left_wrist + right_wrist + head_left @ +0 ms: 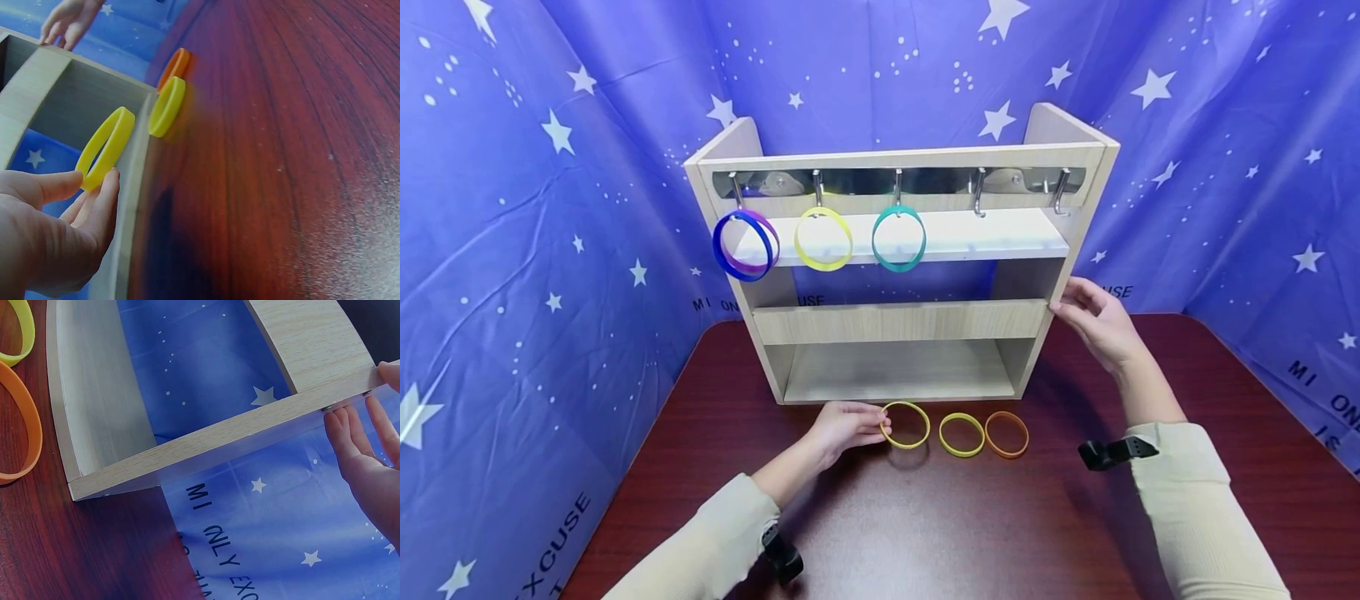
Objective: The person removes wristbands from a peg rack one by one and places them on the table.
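In the head view my left hand (847, 429) pinches a yellow silicone wristband (927, 427) between thumb and fingers, a little above the table in front of the wooden shelf (898, 325). The left wrist view shows this yellow band (119, 147) tilted at the fingertips. My right hand (1101, 325) holds the shelf's right side panel, thumb at the front edge and fingers against the outer face; the right wrist view cuts off part of that hand (375, 465). A second yellow wristband (962, 454) and an orange wristband (1007, 454) lie side by side on the table.
A metal hook rail (857, 182) runs along the shelf's top. A blue band (718, 250) and a purple band (777, 242) hang at the left hook, then a pale yellow band (823, 267) and a teal band (898, 267). Starry blue curtains (865, 75) surround the dark red table (925, 533).
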The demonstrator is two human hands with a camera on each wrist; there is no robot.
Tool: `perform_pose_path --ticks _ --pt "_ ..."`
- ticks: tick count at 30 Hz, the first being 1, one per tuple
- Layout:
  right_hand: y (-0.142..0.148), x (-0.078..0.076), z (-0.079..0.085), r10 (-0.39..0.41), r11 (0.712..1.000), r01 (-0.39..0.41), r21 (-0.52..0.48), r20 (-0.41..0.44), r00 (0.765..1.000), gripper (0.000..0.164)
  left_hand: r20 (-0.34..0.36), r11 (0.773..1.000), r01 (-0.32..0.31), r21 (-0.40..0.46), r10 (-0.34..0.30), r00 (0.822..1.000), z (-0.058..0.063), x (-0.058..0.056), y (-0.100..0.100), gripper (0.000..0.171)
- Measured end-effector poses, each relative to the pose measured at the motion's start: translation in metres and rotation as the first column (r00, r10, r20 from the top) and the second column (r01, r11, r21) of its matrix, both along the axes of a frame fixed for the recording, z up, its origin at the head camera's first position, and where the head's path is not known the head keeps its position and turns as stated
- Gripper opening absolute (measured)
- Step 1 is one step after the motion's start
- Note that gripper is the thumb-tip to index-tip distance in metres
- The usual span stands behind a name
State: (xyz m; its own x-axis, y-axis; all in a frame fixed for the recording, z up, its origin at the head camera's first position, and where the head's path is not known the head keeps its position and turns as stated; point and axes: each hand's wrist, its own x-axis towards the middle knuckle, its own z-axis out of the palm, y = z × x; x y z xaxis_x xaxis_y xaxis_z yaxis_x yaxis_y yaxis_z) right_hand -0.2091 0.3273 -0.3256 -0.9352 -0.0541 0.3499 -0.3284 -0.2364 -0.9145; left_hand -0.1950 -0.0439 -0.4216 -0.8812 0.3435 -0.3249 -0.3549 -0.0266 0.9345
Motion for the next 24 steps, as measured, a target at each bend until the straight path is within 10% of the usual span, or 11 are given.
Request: perform_pose_path --ticks 24 --pt "0.001 0.001 -0.001 -0.022 0.998 0.022 0.061 0.004 1.0 0.035 0.025 1.0 0.003 -0.017 -0.002 1.0 -0.024 -0.001 0.014 0.027"
